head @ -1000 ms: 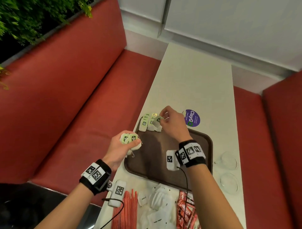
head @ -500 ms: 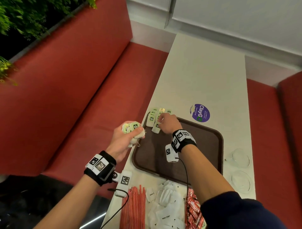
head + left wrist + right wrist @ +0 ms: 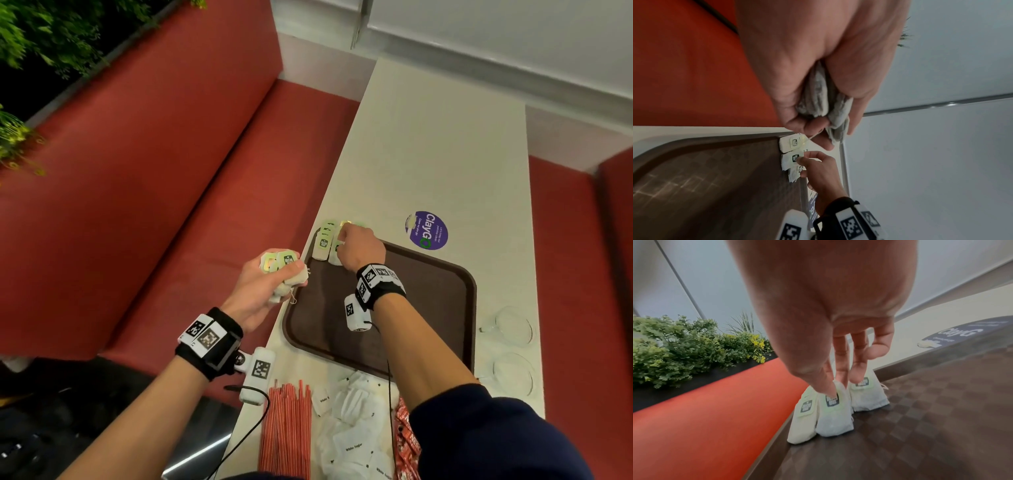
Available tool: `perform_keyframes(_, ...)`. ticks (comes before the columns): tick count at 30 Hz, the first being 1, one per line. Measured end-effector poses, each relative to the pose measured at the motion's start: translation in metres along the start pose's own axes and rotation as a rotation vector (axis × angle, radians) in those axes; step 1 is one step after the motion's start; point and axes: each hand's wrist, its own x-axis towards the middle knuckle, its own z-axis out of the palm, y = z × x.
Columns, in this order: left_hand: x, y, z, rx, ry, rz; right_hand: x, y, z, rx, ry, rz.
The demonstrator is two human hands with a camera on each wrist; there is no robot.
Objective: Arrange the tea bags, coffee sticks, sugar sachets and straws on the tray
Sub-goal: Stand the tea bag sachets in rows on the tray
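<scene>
A brown tray (image 3: 428,308) lies on the white table. A short row of tea bags (image 3: 323,243) with green tags leans against its far-left corner. My right hand (image 3: 346,236) reaches into that row. In the right wrist view its thumb and forefinger (image 3: 835,382) pinch the top of the middle tea bag (image 3: 833,412), and another finger touches the bag to the right (image 3: 867,395). My left hand (image 3: 284,274) hovers just left of the tray and grips a bunch of tea bags (image 3: 287,262), seen crumpled in the palm (image 3: 818,100).
Red striped straws (image 3: 286,431), white sugar sachets (image 3: 352,428) and red coffee sticks (image 3: 407,442) lie on the table's near end. Two glass cups (image 3: 510,325) stand right of the tray. A purple sticker (image 3: 426,230) is beyond it. A red bench runs along the left.
My right hand has moved left and down onto the row of tea bags in the tray's corner. The left hand keeps its bunch beside the tray.
</scene>
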Motion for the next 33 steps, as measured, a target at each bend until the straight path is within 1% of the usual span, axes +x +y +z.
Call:
perform_keyframes(2, -0.002, 0.002, 0.002, 0.004, -0.019, -0.010, -0.001, -0.003, 0.002, 0.002, 0.022, 0.014)
perform_keyframes(5, -0.003, 0.005, 0.005, 0.021, -0.047, -0.013, -0.007, -0.005, 0.004, 0.052, 0.104, 0.048)
perform_keyframes(7, -0.002, 0.006, 0.005, 0.045, -0.048, -0.013, -0.014, -0.008, 0.002, 0.157, 0.161, 0.050)
perform_keyframes(9, 0.001, 0.005, 0.006, 0.079, -0.053, 0.001, -0.026, -0.010, -0.004, 0.342, 0.180, 0.009)
perform_keyframes(11, 0.002, 0.004, 0.010, 0.119, -0.060, 0.024, -0.044, -0.012, -0.016, 0.560, 0.171, -0.044)
perform_keyframes(12, 0.001, 0.004, 0.012, 0.140, -0.069, 0.033, -0.057, -0.012, -0.023, 0.653, 0.144, -0.066)
perform_keyframes(15, -0.003, 0.007, 0.020, 0.247, -0.122, 0.066, -0.099, -0.010, -0.044, 0.829, -0.003, -0.140)
perform_keyframes(17, -0.004, 0.006, 0.025, 0.334, -0.167, 0.088, -0.121, -0.003, -0.051, 0.850, -0.040, -0.182)
perform_keyframes(21, -0.012, 0.003, 0.037, 0.439, -0.238, 0.125, -0.146, 0.013, -0.055, 0.873, -0.012, -0.194)
perform_keyframes(23, -0.019, 0.001, 0.040, 0.420, -0.269, 0.123, -0.154, 0.019, -0.057, 0.914, -0.006, -0.177)
perform_keyframes(27, -0.028, -0.008, 0.040, 0.310, -0.302, 0.077, -0.169, 0.030, -0.057, 1.026, 0.069, -0.090)
perform_keyframes(29, -0.031, -0.011, 0.040, 0.326, -0.292, 0.102, -0.176, 0.037, -0.056, 1.063, 0.097, -0.049)
perform_keyframes(31, -0.032, -0.010, 0.039, 0.364, -0.275, 0.137, -0.180, 0.040, -0.053, 1.072, 0.106, -0.033)
perform_keyframes(33, -0.034, -0.011, 0.042, 0.370, -0.279, 0.141, -0.185, 0.041, -0.050, 1.075, 0.140, -0.026)
